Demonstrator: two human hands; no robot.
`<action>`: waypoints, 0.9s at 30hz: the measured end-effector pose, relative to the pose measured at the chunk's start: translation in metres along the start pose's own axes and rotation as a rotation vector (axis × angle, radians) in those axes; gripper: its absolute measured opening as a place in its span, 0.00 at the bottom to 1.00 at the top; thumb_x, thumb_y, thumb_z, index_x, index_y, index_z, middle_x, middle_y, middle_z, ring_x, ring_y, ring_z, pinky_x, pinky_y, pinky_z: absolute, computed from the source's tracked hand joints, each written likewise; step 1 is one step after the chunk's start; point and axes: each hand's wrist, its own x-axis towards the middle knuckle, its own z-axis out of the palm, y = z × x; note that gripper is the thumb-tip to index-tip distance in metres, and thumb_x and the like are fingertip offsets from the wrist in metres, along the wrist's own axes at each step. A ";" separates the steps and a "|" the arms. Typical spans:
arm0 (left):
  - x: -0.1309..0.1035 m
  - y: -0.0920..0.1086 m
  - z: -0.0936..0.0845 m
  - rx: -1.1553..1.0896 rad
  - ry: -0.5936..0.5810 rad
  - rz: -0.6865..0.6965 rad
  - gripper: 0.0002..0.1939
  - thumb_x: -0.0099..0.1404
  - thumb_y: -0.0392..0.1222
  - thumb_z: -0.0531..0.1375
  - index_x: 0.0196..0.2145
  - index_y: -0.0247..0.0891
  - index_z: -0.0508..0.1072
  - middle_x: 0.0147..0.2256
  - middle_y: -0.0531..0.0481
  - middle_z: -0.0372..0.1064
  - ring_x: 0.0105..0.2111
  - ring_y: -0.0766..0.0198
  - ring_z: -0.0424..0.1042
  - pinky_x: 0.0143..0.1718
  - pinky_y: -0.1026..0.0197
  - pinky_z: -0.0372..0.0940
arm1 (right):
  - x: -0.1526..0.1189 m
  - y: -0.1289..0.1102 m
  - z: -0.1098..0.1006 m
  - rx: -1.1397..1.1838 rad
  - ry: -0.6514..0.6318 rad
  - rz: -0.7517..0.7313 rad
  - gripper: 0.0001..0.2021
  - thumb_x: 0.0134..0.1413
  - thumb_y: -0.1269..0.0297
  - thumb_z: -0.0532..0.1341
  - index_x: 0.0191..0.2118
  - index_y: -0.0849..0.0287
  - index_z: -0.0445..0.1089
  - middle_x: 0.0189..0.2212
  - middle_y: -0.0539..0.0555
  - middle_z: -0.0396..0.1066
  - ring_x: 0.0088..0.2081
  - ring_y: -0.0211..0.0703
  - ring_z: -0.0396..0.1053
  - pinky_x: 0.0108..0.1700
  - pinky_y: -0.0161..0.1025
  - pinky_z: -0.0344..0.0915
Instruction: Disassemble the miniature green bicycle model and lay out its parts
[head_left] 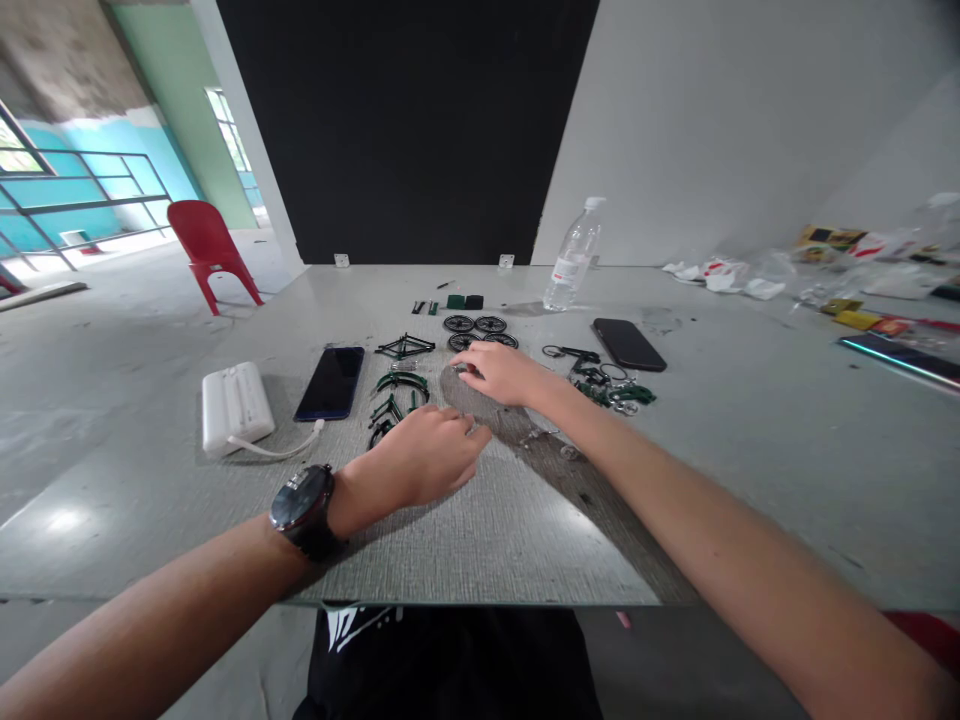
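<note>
My left hand [427, 455], with a black watch on its wrist, is closed over the middle of the table, fingers curled round a small clear piece that is hard to make out. Farther forward, my right hand [499, 372] reaches down near several black spoked wheels [490, 325]; its thumb and forefinger are drawn close together, and what they hold, if anything, is too small to name. Green curved parts [401, 382] and a dark green frame [406, 347] lie left of my right hand. A tangle of green and black parts [613, 390] sits to its right.
A dark phone [330, 383] and a white power bank [237, 408] with a cable lie at the left. At the right are another phone [628, 344], an upright clear bottle [574, 256] and plastic packaging [731, 276]. A red chair [208, 245] stands beyond the table.
</note>
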 end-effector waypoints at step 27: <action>0.001 0.000 -0.002 -0.017 -0.043 -0.006 0.10 0.73 0.38 0.50 0.43 0.35 0.69 0.40 0.45 0.74 0.40 0.55 0.74 0.42 0.53 0.68 | -0.021 0.036 -0.067 0.009 0.178 0.149 0.16 0.62 0.56 0.55 0.44 0.57 0.77 0.37 0.59 0.76 0.35 0.48 0.70 0.39 0.48 0.63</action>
